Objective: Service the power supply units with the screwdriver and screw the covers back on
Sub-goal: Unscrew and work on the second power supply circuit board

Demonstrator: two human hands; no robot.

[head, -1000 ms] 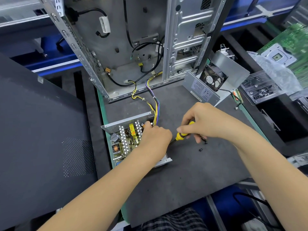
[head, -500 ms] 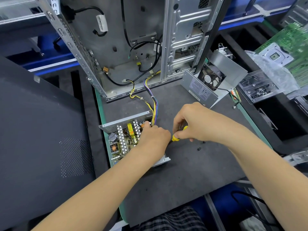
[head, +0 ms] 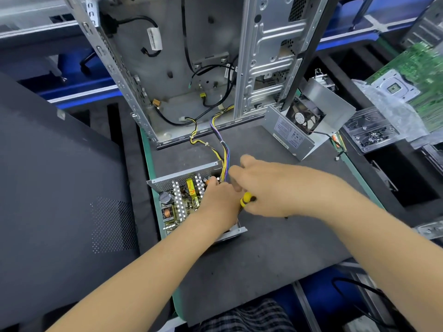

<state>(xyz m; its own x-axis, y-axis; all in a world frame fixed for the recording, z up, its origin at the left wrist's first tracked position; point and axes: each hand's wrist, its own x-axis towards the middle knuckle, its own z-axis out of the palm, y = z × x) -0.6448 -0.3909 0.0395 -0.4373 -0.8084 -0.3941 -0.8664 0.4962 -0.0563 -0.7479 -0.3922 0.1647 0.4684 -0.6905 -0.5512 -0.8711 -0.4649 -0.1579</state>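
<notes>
An open power supply unit (head: 178, 202) lies on the dark mat, its circuit board and heat sinks showing. My left hand (head: 219, 200) rests on its right half and covers that part; how its fingers lie is hidden. My right hand (head: 266, 185) grips a yellow-and-black screwdriver (head: 247, 199) right beside the left hand, its tip hidden between them. A bundle of yellow and purple wires (head: 225, 161) runs from the unit up into the computer case (head: 191, 68). The unit's removed cover (head: 302, 125), with its fan, leans at the back right.
A large black side panel (head: 55, 188) lies to the left. A clear tray of screws (head: 369, 135) and a green circuit board (head: 422, 75) sit at the far right. The mat's green edge (head: 147, 159) runs along the unit's left side.
My right hand has moved left with the screwdriver, from beside the loose screws to right against my left hand at the unit's edge. The left hand has stayed on the unit.
</notes>
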